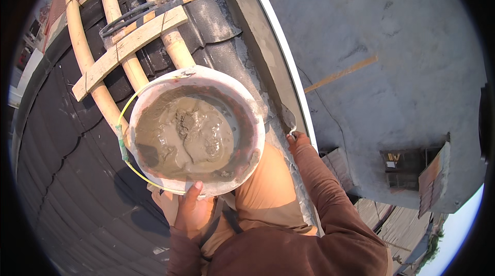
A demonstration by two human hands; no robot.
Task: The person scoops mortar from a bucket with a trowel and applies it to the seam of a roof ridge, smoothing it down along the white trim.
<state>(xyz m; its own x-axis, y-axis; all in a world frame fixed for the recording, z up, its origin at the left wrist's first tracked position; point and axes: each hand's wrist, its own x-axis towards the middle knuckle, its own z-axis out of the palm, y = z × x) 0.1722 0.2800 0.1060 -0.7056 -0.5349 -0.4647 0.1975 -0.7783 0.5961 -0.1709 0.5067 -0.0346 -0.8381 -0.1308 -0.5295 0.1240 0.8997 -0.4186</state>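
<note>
The person is sitting on a dark tiled roof (77, 193) and is holding a round white bucket (247, 116) on the knees. The bucket is filled with wet grey mortar (185, 137), and its thin yellow wire handle (124, 137) is hanging over the left side of the rim. The left hand (190, 211) is gripping the near rim of the bucket, with the thumb lying over the edge and the fingers closed under it. The right hand (298, 139) is reaching to the grey ridge (258, 44) of the roof, just beside the bucket, and it is closed on the handle of a small trowel (287, 118), whose blade is lying on the mortar strip. Behind the bucket a bamboo ladder (111, 44) with flat wooden rungs is lying on the tiles. To the right, far below, a grey concrete roof (392, 59) is showing with a thin wooden strip (340, 74) on it.
</note>
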